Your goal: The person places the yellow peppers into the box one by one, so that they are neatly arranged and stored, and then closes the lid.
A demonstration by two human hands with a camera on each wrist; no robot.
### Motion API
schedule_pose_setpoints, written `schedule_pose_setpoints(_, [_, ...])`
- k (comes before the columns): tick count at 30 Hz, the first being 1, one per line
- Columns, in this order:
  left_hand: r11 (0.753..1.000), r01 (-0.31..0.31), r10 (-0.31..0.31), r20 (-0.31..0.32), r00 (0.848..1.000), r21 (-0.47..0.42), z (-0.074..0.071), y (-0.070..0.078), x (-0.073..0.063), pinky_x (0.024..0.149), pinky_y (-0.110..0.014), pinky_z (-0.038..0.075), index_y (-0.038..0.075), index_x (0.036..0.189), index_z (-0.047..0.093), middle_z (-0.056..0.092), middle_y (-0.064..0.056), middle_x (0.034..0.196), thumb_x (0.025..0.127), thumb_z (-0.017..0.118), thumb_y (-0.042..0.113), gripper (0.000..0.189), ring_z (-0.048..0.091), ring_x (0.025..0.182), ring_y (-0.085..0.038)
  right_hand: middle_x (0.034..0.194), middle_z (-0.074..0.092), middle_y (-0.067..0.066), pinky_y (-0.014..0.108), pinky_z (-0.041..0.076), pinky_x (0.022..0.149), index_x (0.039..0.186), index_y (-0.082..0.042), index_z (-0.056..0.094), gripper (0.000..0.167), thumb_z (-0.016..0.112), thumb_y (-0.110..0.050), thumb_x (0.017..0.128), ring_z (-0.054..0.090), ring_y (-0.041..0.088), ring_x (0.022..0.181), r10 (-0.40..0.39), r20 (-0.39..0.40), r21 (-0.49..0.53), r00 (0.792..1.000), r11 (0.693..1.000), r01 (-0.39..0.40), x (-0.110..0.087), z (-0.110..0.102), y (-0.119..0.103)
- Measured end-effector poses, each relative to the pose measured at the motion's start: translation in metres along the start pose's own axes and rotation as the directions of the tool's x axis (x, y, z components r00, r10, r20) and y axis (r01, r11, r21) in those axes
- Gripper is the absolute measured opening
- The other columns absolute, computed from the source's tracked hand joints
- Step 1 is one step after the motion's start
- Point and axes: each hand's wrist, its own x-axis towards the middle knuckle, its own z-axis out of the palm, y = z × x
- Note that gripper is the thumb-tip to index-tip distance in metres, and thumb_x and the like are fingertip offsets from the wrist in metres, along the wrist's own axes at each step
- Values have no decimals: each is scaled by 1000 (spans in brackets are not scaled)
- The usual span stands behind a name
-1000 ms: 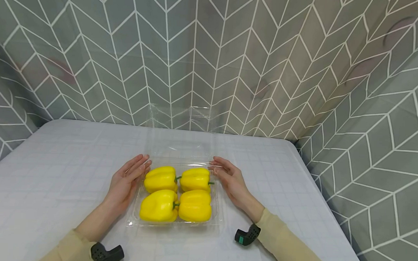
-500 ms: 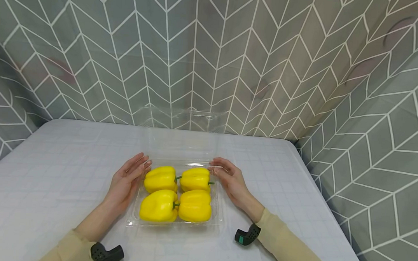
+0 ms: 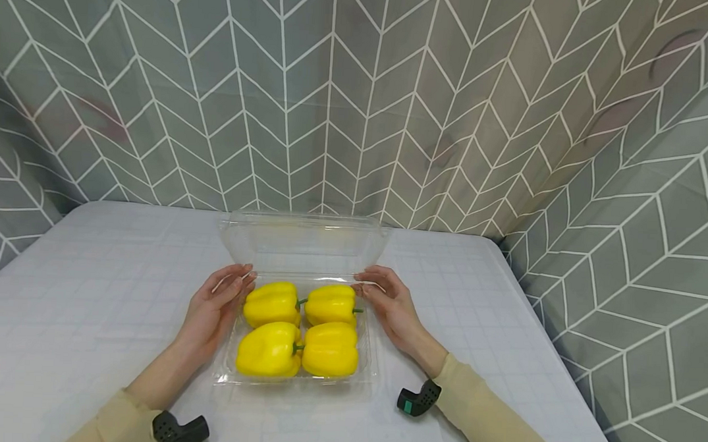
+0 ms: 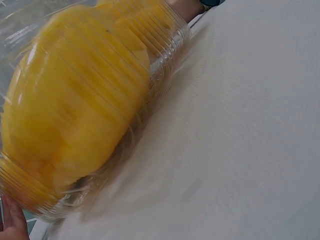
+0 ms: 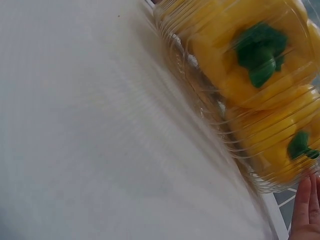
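Several yellow bell peppers (image 3: 330, 348) with green stems lie in a clear plastic clamshell container (image 3: 296, 383). Its transparent lid (image 3: 303, 248) stands raised along the back hinge. My left hand (image 3: 212, 310) is at the back left corner, fingertips right at the rim. At the back right corner, my right hand (image 3: 393, 308) touches the rim with its fingers extended. Both wrist views show the peppers through the ribbed container walls; straight fingertips (image 4: 13, 220) reach the far end in the left one, and fingertips (image 5: 306, 197) do likewise in the right one.
The container sits on a table covered with a white cloth (image 3: 108, 269). A grey curtain (image 3: 359, 102) with white chevron lines hangs behind the table and round its sides. Black wrist cameras (image 3: 419, 397) are strapped over beige sleeves (image 3: 488, 415).
The lid has swung up and forward from leaning back, so its free edge now shows lower and wider in the head view. Both hands have stayed nearly in place at the back corners.
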Motion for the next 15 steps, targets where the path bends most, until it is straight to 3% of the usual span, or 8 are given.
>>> schedule_pose_setpoints(5, [999, 17, -17, -22, 1000, 37, 1, 1, -1, 98, -21, 51, 16, 123, 56, 66, 6, 122, 102, 56, 9, 22, 66, 112, -8, 126, 58, 11, 28, 51, 102, 130, 1, 47, 31, 56, -4, 100, 66, 16, 112, 23, -30, -12, 999, 1000, -23, -1, 2, -1])
schedule_pose_setpoints(8, [994, 42, -35, -68, 997, 103, 1, 2, -2, 87, -14, 54, 20, 116, 56, 67, 9, 115, 101, 59, 13, 17, 68, 103, -5, 124, 59, 9, 25, 52, 98, 118, -8, 56, 21, 60, -4, 98, 63, 17, 113, 45, -79, -19, 996, 999, -46, -1, 4, -2])
schedule_pose_setpoints(12, [983, 48, -39, -52, 998, 175, -2, 2, -4, 82, -12, 55, 24, 114, 54, 68, 13, 115, 102, 57, 13, 17, 68, 104, -2, 123, 61, 7, 26, 52, 98, 109, -13, 60, 15, 61, -4, 97, 59, 22, 116, 56, -125, -51, 991, 997, -63, -1, 5, -3])
schedule_pose_setpoints(15, [950, 20, -15, -18, 1000, 312, -4, 2, -5, 90, -11, 52, 21, 119, 53, 63, 17, 119, 105, 53, 17, 14, 63, 109, 3, 122, 61, 5, 29, 51, 102, 108, -12, 61, 12, 60, -4, 98, 57, 24, 119, 58, -132, -70, 990, 995, -68, 0, 6, -4])
